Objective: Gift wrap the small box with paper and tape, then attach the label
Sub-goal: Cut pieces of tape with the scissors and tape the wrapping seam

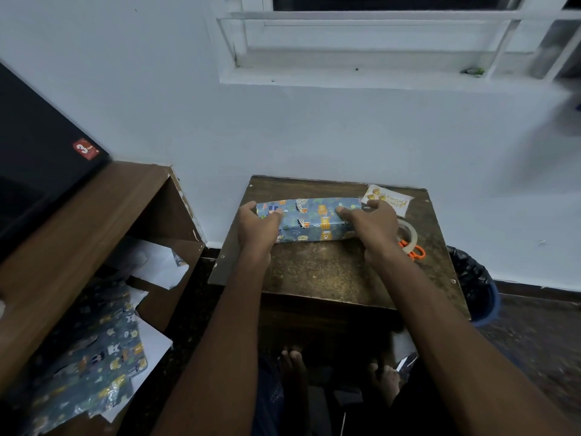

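Left hand (256, 226) and right hand (371, 226) clamp wrapped box (309, 223) on bench (330, 272); loosening risks end flaps springing open untaped

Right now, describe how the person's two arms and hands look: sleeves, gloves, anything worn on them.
Both arms are bare from the frame's bottom edge to the fingertips: no sleeves show. The left hand and the right hand wear no gloves, and no rings, watch, bracelet or other markings can be seen on hands or wrists. The fingers are uncovered; the dim, slightly blurred picture hides finer detail.
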